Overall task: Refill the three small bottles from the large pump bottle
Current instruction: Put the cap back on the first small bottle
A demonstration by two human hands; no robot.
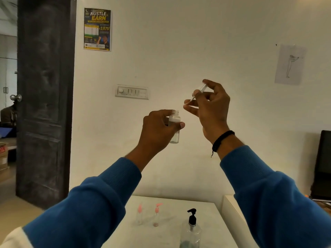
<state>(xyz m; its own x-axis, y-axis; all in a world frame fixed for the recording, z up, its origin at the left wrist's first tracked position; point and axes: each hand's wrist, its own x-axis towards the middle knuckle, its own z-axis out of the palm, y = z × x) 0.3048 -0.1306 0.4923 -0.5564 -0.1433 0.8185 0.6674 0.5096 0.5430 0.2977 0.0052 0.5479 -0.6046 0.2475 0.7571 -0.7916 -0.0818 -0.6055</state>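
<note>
**Small bottle uncapped, no refill visible yet**

Small clear bottle (174, 127) is held up in the air, neck open, upright, gripped by the left hand (159, 129) with thumb and fingers curled round its body. It looks nearly empty, so I'd judge filling hasn't started. Just above and right of it, the right hand (209, 108) pinches the removed spray top with dip tube (198, 93), tube end pointing down-left toward the bottle mouth but clear of it.

Well below both hands on the bench (211, 230): two other small bottles with pink caps (140, 214) (156, 214), caps on, and the large pump bottle (191, 230), untouched. Likely all three refills still to do.

Both forearms raised, sleeves blue, hands near each other, not touching.
</note>
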